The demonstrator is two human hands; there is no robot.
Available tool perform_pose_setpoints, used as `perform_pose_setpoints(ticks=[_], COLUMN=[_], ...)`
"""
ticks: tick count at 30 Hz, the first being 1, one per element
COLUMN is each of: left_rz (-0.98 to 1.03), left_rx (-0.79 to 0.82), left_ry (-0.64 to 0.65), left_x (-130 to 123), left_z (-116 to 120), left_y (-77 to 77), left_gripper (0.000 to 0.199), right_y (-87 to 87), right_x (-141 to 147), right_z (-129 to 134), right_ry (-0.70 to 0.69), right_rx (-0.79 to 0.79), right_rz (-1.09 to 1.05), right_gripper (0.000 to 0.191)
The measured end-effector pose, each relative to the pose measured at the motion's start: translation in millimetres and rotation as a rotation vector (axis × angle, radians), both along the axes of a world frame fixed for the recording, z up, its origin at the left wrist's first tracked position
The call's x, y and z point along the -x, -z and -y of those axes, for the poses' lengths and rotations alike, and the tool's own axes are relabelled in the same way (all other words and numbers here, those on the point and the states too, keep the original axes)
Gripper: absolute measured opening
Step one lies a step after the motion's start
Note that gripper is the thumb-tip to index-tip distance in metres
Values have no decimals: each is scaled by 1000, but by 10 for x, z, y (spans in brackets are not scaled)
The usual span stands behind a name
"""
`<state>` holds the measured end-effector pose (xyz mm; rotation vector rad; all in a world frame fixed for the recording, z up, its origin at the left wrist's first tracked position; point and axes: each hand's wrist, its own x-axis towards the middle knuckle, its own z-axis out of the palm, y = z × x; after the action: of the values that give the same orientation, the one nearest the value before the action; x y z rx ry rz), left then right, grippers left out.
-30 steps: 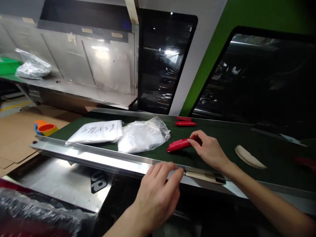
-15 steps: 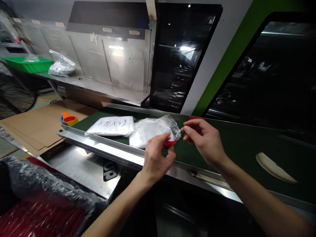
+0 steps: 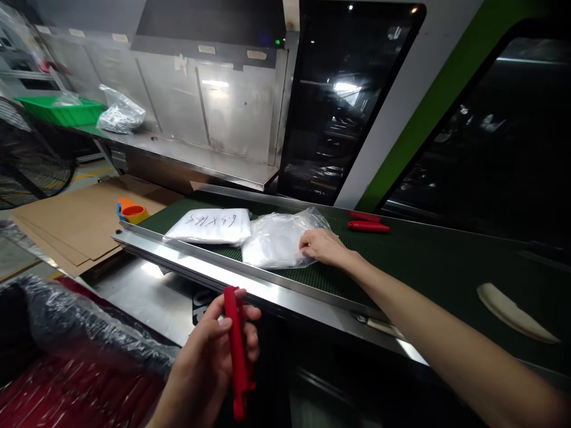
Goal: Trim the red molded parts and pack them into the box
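Red piece (image 3: 238,356): in my left hand (image 3: 207,362), held off the belt on my side of the metal rail (image 3: 267,290). Long axis runs away from me, upper end leaning slightly left and pointing toward the belt. Left thumb and fingers are closed on its upper half; the lower end sticks out past the palm.

Plastic bags (image 3: 272,241): a loose, flat heap on the green belt (image 3: 419,261), beyond the rail, ahead and a little right of the red piece. My right hand (image 3: 322,245) is the nearer one, touching the heap's right part. Its fingertips are drawn together; whether film is pinched between them, I cannot tell. Key relation, as I judge it: bag heap at right fingertips, red piece nearer my body and left of them, its upper end toward the heap.

Further out: white packet (image 3: 209,226) with handwriting, against the heap's left side. Second red piece (image 3: 369,227) on the belt beyond my right hand, lying roughly crosswise. Cream curved piece (image 3: 513,312) well apart, far right.
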<state>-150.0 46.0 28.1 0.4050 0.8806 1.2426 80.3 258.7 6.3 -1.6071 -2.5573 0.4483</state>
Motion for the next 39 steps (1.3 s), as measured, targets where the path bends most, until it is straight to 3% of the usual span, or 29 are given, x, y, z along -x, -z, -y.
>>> perform_pose_setpoints(ticks=[4,7,10,14,17,21,24,27,30,36,39], left_rz=[81,28,-120,-273,-326,-473,-445,-399,-429,-616,-740], left_rx=[-47,-86,-118,-249,-310,-222,-155,-99,-66,-99,-139], left_ry=[38,53,81,34,13,27,88,148,186,231,220], left_x=[-85,-192,-303,-456,-568,-651,-671,-704,-758,-830,-846], left_z=[35,42,80,151,211,352,448,483,474,450,422], left_y=[185,242,202,117,168,371,502,575,616,714,754], left_gripper=[39,47,49,48,48,38,46,54,46,35,33], right_y=[-91,-218,-360,-408,-268,33,211,305,353,457,519], right_x=[-78,-141,-137,10,127,167,134,90,35,-131,-181], right_z=[-12,136,550,1388,1932,2308,2422,2503,2573,2671,2724], right_ry=[58,81,71,23,10,93,188,187,188,407,432], right_rx=[-20,-21,-18,17,43,145,236,248,246,193,165], right_rz=[-73,-187,-337,-513,-604,-719,-755,-764,-747,-776,-775], right_gripper=[22,24,26,22,20,20,18,19,24,25,26])
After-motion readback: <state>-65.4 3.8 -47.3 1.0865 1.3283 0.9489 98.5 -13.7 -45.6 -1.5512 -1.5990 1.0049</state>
